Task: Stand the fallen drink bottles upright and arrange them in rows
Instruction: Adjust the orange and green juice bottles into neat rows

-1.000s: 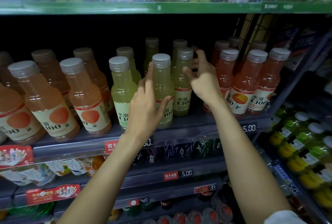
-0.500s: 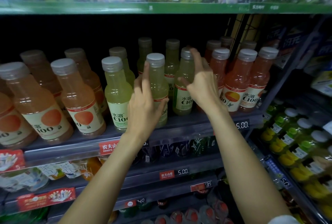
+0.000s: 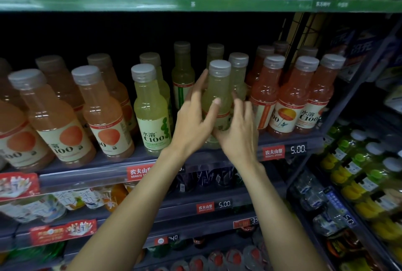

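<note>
left hand (image 3: 191, 123) and right hand (image 3: 237, 133) both grip the pale yellow-green plastic drink bottle with grey cap (image 3: 217, 94), upright at the front of the dark shelf (image 3: 91, 168), between a matching bottle (image 3: 151, 112) and red-orange bottles (image 3: 291, 99).

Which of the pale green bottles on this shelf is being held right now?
The front pale green bottle in the middle, with the left hand and right hand wrapped around it; its green neighbours stand untouched.
</note>
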Available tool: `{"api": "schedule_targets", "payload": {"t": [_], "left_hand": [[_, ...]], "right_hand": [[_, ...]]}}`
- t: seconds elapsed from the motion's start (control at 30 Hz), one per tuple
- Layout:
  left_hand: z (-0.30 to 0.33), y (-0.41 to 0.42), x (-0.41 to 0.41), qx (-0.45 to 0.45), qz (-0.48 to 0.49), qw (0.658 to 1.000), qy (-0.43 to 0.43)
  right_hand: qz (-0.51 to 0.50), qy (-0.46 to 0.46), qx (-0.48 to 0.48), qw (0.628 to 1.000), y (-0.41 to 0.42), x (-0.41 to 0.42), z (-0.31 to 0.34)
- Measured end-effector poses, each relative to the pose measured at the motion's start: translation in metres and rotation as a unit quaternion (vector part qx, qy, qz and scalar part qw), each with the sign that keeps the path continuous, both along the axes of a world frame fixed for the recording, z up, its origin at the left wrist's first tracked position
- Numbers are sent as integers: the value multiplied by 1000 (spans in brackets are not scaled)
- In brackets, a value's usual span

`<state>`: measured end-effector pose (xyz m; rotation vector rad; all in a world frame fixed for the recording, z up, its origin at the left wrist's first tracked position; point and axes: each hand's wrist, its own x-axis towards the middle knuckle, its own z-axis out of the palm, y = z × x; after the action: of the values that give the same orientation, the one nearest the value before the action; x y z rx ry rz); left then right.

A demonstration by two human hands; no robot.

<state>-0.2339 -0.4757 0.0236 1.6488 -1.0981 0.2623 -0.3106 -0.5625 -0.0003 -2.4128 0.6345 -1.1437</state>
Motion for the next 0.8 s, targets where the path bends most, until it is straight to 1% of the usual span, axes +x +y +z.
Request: {"api": "schedule_targets", "payload": {"t": [0.1, 0.17, 0.23, 0.3, 0.33, 0.37, 0.43, 0.47, 0.57, 0.63, 0.67, 0.8], "left_hand": [[-1, -6, 3, -14, -29, 999, 41], [-3, -9, 11, -32, -11, 998, 60], [-6, -12, 22, -54, 63, 996, 38], [-9, -20, 35, -43, 142, 989, -18], [-9, -25, 41, -19, 171, 984, -41], [-8, -32, 47, 25, 196, 979, -53], [-8, -46, 57, 129, 243, 959, -67], [-10, -52, 61, 159, 261, 948, -89], [-16, -67, 78, 203, 305, 922, -127], [-17, -71, 85, 265, 329, 899, -113], [-16, -73, 88, 281, 335, 893, -105], [-19, -74, 94, 295, 353, 878, -132]], "right_hand": [[-53, -30, 9, 998, 2, 12, 0], [-69, -45, 10, 997, 0, 19, -1], [-83, -54, 10, 995, -3, 22, -3], [-93, -66, 9, 993, -4, 22, -2], [-94, -71, 11, 993, -4, 21, -3], [-91, -75, 11, 993, -5, 20, -3], [-76, -79, 11, 994, -7, 18, -3], [-68, -80, 12, 994, -8, 18, -3], [-49, -76, 19, 996, -12, 16, -3], [-40, -78, 20, 996, -12, 16, -4], [-38, -78, 21, 996, -13, 16, -4], [-32, -83, 24, 996, -14, 18, -5]]}}
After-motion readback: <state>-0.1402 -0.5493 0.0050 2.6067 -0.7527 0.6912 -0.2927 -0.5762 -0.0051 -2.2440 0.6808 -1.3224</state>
